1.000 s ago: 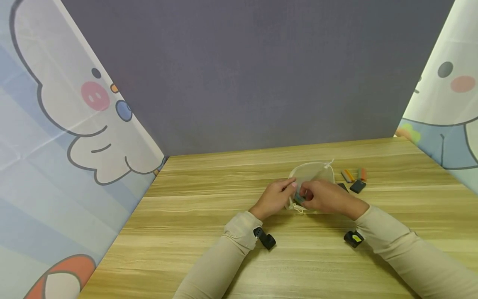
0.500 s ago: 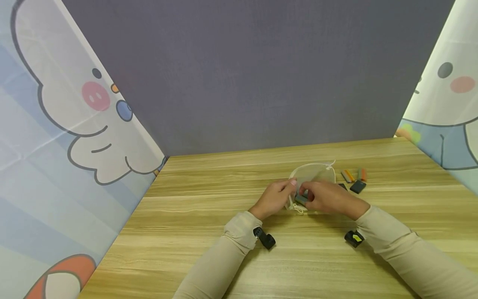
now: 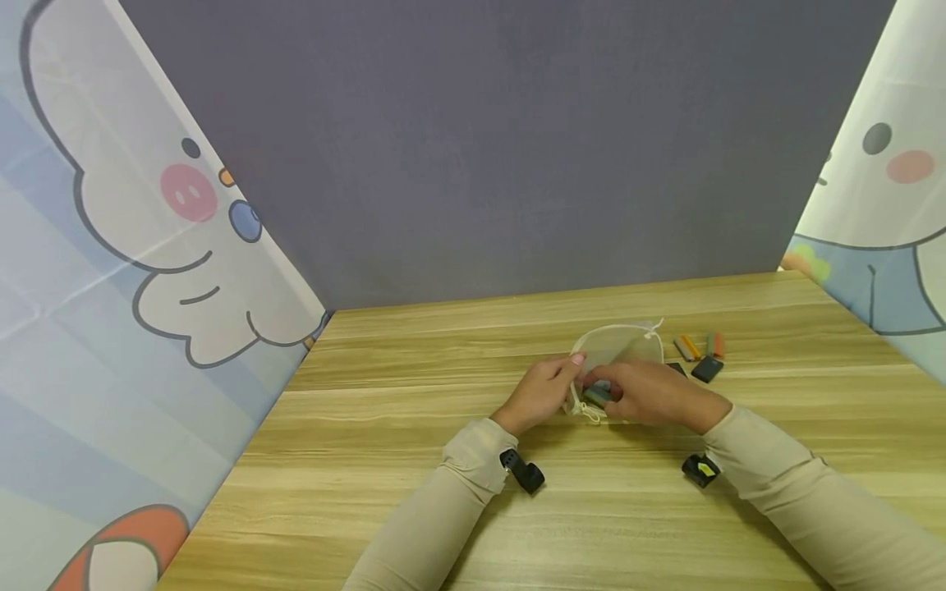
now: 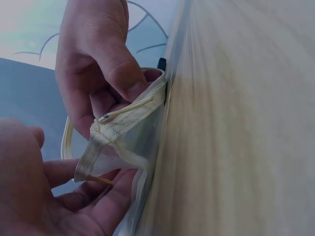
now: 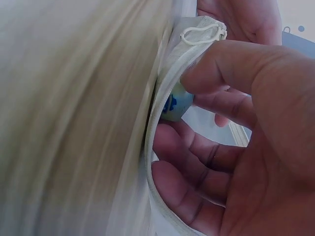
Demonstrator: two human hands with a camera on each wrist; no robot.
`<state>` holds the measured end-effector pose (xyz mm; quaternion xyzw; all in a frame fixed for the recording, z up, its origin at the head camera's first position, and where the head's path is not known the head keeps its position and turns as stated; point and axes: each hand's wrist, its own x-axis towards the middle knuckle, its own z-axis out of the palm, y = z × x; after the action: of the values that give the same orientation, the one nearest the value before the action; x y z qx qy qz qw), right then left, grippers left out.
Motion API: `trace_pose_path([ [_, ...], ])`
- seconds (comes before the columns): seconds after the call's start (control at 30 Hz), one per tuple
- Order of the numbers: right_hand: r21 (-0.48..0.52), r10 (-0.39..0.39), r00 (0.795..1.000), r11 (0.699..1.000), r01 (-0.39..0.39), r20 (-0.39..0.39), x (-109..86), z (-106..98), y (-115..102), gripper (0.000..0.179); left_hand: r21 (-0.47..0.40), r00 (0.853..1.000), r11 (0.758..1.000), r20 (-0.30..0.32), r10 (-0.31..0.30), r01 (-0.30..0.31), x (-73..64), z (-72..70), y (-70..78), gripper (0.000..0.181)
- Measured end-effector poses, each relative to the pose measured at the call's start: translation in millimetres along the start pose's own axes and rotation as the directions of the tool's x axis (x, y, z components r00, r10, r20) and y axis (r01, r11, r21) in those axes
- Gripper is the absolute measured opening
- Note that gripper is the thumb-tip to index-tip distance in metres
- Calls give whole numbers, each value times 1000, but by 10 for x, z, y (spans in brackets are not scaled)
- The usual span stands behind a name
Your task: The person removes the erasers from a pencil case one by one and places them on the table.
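Note:
A pale mesh drawstring bag lies on the table with its mouth spread. My left hand grips the bag's left side, its fingers curled at the corded hem in the left wrist view. My right hand reaches into the mouth. There its thumb and index finger pinch a small pale piece with blue markings, as the right wrist view shows; its exact kind is unclear. In the head view a grey-green piece shows inside the bag by the right fingertips. The bag's lower part is partly hidden by the right hand.
Right of the bag lie a small grey and orange block, a red and green one and a black flat piece. Another dark piece is half hidden behind the right hand. A grey panel bounds the wooden table's back.
The right hand's fingers have shifted slightly leftward inside the bag's mouth, around the small piece. The left hand has kept its hold on the bag.

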<state>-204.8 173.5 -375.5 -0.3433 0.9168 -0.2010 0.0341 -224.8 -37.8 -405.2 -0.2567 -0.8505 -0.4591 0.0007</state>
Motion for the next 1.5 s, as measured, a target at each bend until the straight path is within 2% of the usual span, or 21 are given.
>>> trace_pose_path([
  [0.2, -29, 4, 1000, 1000, -4, -7, -1, -3, 20, 38, -8, 1000, 1000, 14, -13, 13, 6, 4, -5, 51],
  [0.4, -18, 37, 999, 999, -37, -18, -23, -15, 28, 36, -28, 999, 999, 28, -38, 39, 7, 4, 3, 55],
  [0.5, -16, 28, 999, 999, -28, -31, -29, -25, 27, 34, -23, 999, 999, 24, -43, 44, 12, 8, 4, 57],
  [0.7, -5, 33, 997, 999, -34, -66, -30, -47, 7, 32, -41, 996, 995, 15, -87, 87, 1, 8, 9, 59],
  [1.07, 8, 17, 991, 1000, -16, -132, -1, -55, 14, 33, -36, 997, 996, 2, -81, 81, 1, -12, 1, 63],
  [1.3, 39, 43, 991, 999, -38, -126, -6, -89, 19, 36, -56, 995, 994, 7, -97, 97, 11, -27, -12, 64],
  [1.5, 73, 42, 990, 997, -32, -135, -21, -156, 20, 37, -44, 993, 993, -26, -114, 113, 27, -37, -26, 65],
])
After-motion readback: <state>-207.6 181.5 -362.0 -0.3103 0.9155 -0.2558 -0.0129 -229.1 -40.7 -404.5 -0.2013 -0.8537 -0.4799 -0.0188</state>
